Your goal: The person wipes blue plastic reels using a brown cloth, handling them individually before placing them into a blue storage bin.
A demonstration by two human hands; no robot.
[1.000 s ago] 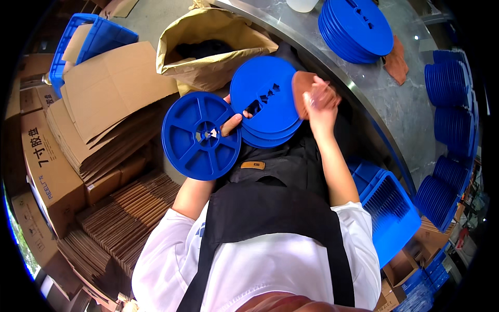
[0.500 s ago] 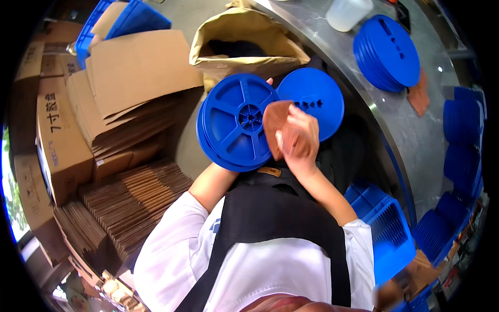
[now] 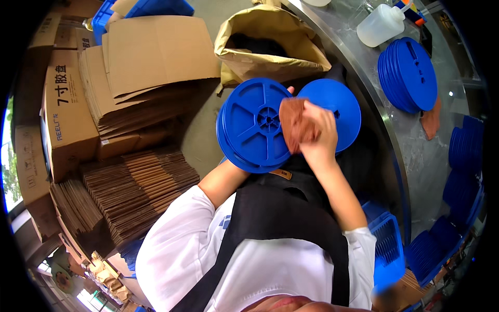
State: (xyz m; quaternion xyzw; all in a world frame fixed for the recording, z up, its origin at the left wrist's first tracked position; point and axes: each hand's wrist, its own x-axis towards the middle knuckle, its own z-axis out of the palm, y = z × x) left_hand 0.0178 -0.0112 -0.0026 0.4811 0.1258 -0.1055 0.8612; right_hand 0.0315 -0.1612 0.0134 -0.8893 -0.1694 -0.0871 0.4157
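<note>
A blue plastic reel (image 3: 248, 96) with a spoked face is held up in front of my waist, and it looks like two flanges lie one behind the other. My left hand (image 3: 291, 90) grips it from behind; only a fingertip shows past the far rim. My right hand (image 3: 323, 134) is closed on a reddish-brown cloth (image 3: 294, 125), which it presses to the right side of the reel; hand and cloth are slightly blurred. Just right of this hand, a second blue disc (image 3: 349, 106) rests by my lap, partly covered by the hand.
A metal table (image 3: 387, 125) curves along the right, bearing a squeeze bottle (image 3: 378, 27), a stack of blue discs (image 3: 413, 75) and another brown cloth (image 3: 430, 120). An open kraft sack (image 3: 270, 65) stands ahead. Folded cardboard (image 3: 161, 54) fills the left. A blue basket (image 3: 385, 255) sits low right.
The whole view has shifted, so the surroundings sit further right and more of the bottle shows. The cloth is more bunched in my right hand and still at the reel.
</note>
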